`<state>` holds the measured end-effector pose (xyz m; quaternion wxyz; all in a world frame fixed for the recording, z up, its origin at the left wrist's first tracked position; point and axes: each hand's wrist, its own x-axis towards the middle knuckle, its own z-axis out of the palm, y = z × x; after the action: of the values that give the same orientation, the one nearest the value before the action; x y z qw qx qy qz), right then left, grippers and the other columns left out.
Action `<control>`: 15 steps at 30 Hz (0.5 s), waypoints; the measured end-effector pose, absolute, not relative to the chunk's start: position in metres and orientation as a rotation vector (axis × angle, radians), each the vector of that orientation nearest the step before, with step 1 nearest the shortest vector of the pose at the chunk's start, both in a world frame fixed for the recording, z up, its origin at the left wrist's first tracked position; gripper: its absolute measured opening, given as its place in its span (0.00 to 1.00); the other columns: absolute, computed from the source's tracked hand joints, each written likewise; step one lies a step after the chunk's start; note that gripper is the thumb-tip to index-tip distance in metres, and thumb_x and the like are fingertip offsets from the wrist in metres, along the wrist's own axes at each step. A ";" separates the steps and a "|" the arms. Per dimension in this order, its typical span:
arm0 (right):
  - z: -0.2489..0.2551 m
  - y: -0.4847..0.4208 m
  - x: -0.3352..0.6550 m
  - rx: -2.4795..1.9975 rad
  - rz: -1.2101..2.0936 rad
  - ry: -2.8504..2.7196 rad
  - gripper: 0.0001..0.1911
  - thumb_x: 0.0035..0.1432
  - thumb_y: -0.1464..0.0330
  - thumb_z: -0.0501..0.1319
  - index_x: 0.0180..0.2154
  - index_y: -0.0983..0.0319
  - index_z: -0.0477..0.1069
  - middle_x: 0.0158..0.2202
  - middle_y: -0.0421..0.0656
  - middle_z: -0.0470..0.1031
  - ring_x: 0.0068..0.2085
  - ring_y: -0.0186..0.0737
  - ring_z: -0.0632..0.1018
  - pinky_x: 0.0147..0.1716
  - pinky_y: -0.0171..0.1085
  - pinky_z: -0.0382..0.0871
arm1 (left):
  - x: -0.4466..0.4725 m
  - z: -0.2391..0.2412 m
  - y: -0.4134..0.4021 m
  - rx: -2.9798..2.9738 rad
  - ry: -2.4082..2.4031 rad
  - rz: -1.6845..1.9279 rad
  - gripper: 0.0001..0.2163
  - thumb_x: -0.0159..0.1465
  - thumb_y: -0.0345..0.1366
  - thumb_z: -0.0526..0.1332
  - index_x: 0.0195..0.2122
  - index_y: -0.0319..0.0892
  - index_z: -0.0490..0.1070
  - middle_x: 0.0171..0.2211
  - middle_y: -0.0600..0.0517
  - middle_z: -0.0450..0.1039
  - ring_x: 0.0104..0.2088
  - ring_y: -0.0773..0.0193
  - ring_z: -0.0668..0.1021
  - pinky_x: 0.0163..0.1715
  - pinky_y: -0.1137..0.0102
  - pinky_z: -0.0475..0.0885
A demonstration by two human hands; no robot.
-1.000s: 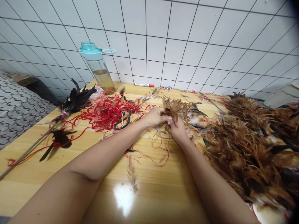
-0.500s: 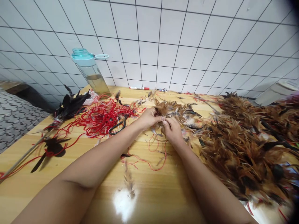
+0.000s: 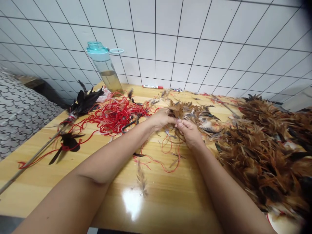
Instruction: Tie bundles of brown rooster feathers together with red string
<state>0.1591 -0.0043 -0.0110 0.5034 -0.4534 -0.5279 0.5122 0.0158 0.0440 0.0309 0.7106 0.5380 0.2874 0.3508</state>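
Observation:
My left hand [image 3: 162, 119] and my right hand [image 3: 191, 133] meet fingertip to fingertip over a small bunch of brown feathers [image 3: 185, 112] at the middle of the wooden table [image 3: 73, 182]. Both hands are closed in a pinch on the feathers' lower ends. A thin red thread [image 3: 170, 156] trails from under my hands onto the table. A loose brown feather [image 3: 141, 178] lies nearer to me.
A big heap of brown and black feathers [image 3: 265, 146] covers the right side. A tangle of red string [image 3: 117, 113] with black-handled scissors [image 3: 130, 124] lies left, beside a stick with black feathers [image 3: 80, 104]. A water bottle [image 3: 106, 66] and red marker [image 3: 153, 86] stand by the tiled wall.
My hands stay pinched on the feather bunch, with small shifts of the fingers. The camera view has swung slightly; nothing else on the table has moved.

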 end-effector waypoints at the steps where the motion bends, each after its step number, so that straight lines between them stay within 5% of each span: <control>1: -0.010 -0.005 0.159 -1.082 1.282 -1.248 0.17 0.47 0.54 0.64 0.28 0.62 0.70 0.17 0.33 0.56 0.19 0.28 0.54 0.19 0.31 0.45 | 0.016 0.032 0.044 1.181 0.627 0.776 0.18 0.39 0.34 0.73 0.28 0.34 0.70 0.23 0.53 0.71 0.23 0.71 0.71 0.27 0.73 0.67; 15: -0.021 -0.001 0.161 -1.057 1.181 -1.363 0.17 0.50 0.53 0.61 0.28 0.60 0.65 0.22 0.35 0.58 0.22 0.30 0.56 0.20 0.31 0.52 | 0.016 0.031 0.041 1.322 0.647 0.765 0.12 0.41 0.33 0.71 0.22 0.34 0.71 0.21 0.51 0.72 0.24 0.68 0.73 0.31 0.71 0.69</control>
<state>0.1612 -0.0006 -0.0208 0.5015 -0.4374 -0.5641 0.4888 0.0155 0.0415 0.0312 0.6754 0.5877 0.2876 0.3402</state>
